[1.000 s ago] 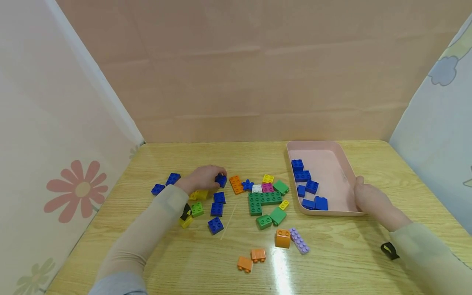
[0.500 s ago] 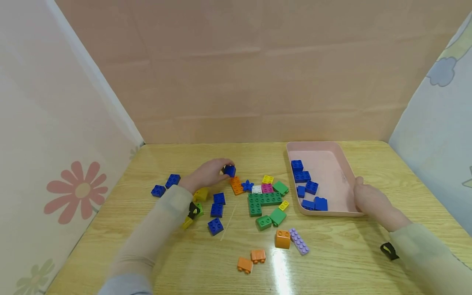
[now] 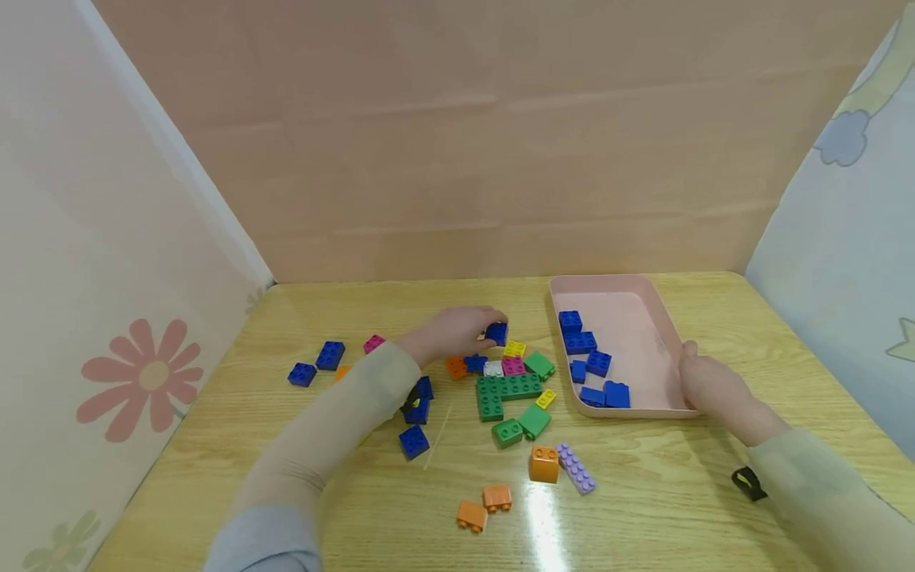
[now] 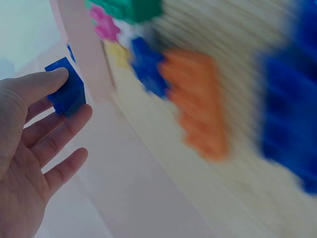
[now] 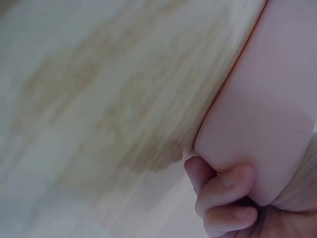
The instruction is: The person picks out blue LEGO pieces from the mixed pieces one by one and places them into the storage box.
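My left hand (image 3: 457, 330) pinches a blue building brick (image 3: 496, 334) between thumb and fingers, raised over the back of the brick pile. In the left wrist view the thumb presses one face of this brick (image 4: 69, 89), and the little finger stays off it. Below the hand are an orange brick (image 3: 457, 367), a blue star-shaped brick (image 3: 475, 364) and a yellow brick (image 3: 515, 349). My right hand (image 3: 718, 393) grips the near right corner of a pink tray (image 3: 665, 322). Several blue bricks (image 3: 580, 342) lie along the tray's left side.
Green bricks (image 3: 491, 401), orange bricks (image 3: 544, 464) and a lilac brick (image 3: 576, 469) lie mid-table. More blue bricks (image 3: 330, 355) are at the left, some partly hidden behind the left forearm. A pink-brown backdrop (image 3: 400, 159) and patterned side sheets (image 3: 129, 238) enclose the table.
My left hand has lifted the blue brick from the table and carried it right, towards the tray. My right hand keeps its grip on the tray corner.
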A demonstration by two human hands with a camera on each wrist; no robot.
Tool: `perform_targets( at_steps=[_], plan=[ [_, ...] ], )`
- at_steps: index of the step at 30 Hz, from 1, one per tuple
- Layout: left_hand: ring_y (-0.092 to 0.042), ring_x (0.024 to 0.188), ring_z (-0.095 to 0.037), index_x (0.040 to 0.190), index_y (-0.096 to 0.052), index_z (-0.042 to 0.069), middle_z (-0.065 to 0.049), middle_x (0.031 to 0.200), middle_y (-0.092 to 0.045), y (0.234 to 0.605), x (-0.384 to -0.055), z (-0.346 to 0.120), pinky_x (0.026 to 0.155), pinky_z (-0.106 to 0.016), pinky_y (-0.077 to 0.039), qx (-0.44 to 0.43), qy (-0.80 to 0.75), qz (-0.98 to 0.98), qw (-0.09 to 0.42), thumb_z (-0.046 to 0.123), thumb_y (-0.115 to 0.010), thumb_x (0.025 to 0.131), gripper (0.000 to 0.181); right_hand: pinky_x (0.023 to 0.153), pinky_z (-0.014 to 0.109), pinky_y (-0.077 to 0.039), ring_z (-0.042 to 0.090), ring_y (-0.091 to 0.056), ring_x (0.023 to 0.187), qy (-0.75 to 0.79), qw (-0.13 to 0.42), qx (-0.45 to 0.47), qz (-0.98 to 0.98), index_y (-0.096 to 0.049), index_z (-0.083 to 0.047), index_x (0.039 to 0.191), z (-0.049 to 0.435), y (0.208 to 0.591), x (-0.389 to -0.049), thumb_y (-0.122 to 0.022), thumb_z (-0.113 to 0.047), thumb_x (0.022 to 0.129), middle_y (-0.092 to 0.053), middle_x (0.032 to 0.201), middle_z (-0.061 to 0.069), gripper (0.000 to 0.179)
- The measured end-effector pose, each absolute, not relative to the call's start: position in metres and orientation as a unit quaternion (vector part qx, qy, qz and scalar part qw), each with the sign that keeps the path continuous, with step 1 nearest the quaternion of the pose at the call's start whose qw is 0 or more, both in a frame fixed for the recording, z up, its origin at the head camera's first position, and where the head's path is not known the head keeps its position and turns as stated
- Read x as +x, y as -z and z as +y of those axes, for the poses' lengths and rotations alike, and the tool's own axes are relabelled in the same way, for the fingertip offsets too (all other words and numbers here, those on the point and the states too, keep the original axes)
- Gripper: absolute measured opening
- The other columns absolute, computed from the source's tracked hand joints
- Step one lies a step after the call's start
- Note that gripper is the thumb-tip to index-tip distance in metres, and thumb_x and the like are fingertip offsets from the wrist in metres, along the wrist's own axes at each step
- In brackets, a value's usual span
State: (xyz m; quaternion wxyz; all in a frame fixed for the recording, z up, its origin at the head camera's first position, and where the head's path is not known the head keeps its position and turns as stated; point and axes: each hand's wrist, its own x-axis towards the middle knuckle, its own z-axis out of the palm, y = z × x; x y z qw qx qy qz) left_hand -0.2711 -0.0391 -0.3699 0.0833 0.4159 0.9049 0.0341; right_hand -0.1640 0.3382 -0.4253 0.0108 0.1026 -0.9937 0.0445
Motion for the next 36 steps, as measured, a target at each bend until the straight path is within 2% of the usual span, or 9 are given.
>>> perform_targets(
  at_steps=[8, 12, 17, 20, 24, 27, 29, 32, 36],
  plan=[
    [-0.054, 0.118, -0.015, 0.142, -0.049, 0.011, -0.004, 0.137, -0.054, 0.347, -0.253, 0.025, 0.100, -0.025, -0.041, 0.480, -0.072, 0.869, 0.094, 0.024, -0.060, 0.098, 0.048, 0.039, 0.028, -0.031, 0.016, -0.037, 0.041, -0.039, 0.029, 0.119, -0.992, -0.027, 0.029, 0.108, 0.338, 0.427, -0.166, -0.046, 0.017, 0.078, -0.038, 0.048, 0.004, 0.039],
    [-0.050, 0.123, -0.012, 0.143, -0.048, 0.012, -0.002, 0.138, -0.053, 0.346, -0.248, 0.053, 0.102, -0.020, -0.036, 0.486, -0.087, 0.862, 0.112, 0.021, -0.058, 0.099, 0.046, 0.039, 0.030, -0.033, 0.017, -0.038, 0.041, -0.052, 0.022, 0.115, -0.992, -0.026, 0.028, 0.107, 0.336, 0.426, -0.167, -0.045, 0.017, 0.077, -0.039, 0.049, 0.005, 0.037],
    [-0.042, 0.129, -0.006, 0.147, -0.042, 0.018, 0.006, 0.143, -0.047, 0.354, -0.244, 0.093, 0.106, -0.018, -0.029, 0.468, -0.065, 0.869, 0.144, 0.022, -0.053, 0.101, 0.048, 0.039, 0.031, -0.035, 0.018, -0.039, 0.042, -0.057, 0.005, 0.101, -0.993, -0.024, 0.029, 0.108, 0.337, 0.423, -0.167, -0.042, 0.016, 0.079, -0.040, 0.050, 0.007, 0.036],
    [-0.046, 0.120, -0.002, 0.149, -0.040, 0.021, 0.007, 0.137, -0.050, 0.360, -0.242, 0.117, 0.101, -0.015, -0.033, 0.459, -0.054, 0.874, 0.149, 0.021, -0.053, 0.101, 0.050, 0.039, 0.031, -0.036, 0.018, -0.040, 0.042, -0.051, 0.005, 0.102, -0.993, -0.025, 0.028, 0.108, 0.338, 0.421, -0.166, -0.041, 0.015, 0.082, -0.040, 0.050, 0.007, 0.033],
    [-0.050, 0.102, -0.002, 0.148, -0.041, 0.022, 0.009, 0.122, -0.054, 0.364, -0.242, 0.142, 0.093, -0.014, -0.038, 0.440, -0.048, 0.882, 0.163, 0.023, -0.061, 0.097, 0.055, 0.040, 0.030, -0.035, 0.018, -0.040, 0.042, -0.037, 0.003, 0.111, -0.993, -0.025, 0.030, 0.108, 0.339, 0.419, -0.167, -0.043, 0.015, 0.083, -0.040, 0.050, 0.006, 0.035],
    [-0.050, 0.099, -0.003, 0.141, -0.048, 0.025, 0.012, 0.116, -0.056, 0.365, -0.242, 0.154, 0.092, -0.015, -0.039, 0.415, -0.038, 0.891, 0.179, 0.025, -0.066, 0.094, 0.050, 0.041, 0.030, -0.034, 0.018, -0.040, 0.043, -0.038, -0.005, 0.111, -0.993, -0.023, 0.031, 0.110, 0.340, 0.418, -0.167, -0.043, 0.014, 0.083, -0.040, 0.051, 0.006, 0.038],
    [-0.050, 0.097, -0.003, 0.131, -0.053, 0.027, 0.014, 0.112, -0.057, 0.365, -0.242, 0.160, 0.091, -0.016, -0.040, 0.402, -0.029, 0.897, 0.183, 0.025, -0.065, 0.094, 0.039, 0.041, 0.030, -0.034, 0.018, -0.040, 0.042, -0.039, -0.004, 0.110, -0.993, -0.023, 0.031, 0.109, 0.340, 0.418, -0.167, -0.042, 0.014, 0.082, -0.040, 0.051, 0.006, 0.037],
    [-0.051, 0.091, -0.005, 0.116, -0.057, 0.026, 0.013, 0.101, -0.058, 0.367, -0.242, 0.163, 0.084, -0.016, -0.041, 0.386, -0.023, 0.906, 0.174, 0.024, -0.062, 0.096, 0.020, 0.040, 0.030, -0.033, 0.018, -0.040, 0.042, -0.040, 0.003, 0.112, -0.993, -0.024, 0.030, 0.108, 0.340, 0.419, -0.167, -0.043, 0.015, 0.081, -0.039, 0.050, 0.006, 0.036],
    [-0.052, 0.084, -0.006, 0.109, -0.059, 0.024, 0.011, 0.094, -0.059, 0.372, -0.244, 0.164, 0.076, -0.017, -0.041, 0.364, -0.008, 0.919, 0.149, 0.024, -0.058, 0.099, 0.010, 0.040, 0.030, -0.033, 0.018, -0.039, 0.042, -0.052, -0.006, 0.102, -0.993, -0.024, 0.028, 0.107, 0.339, 0.420, -0.168, -0.043, 0.015, 0.080, -0.040, 0.050, 0.006, 0.036]
  ],
)
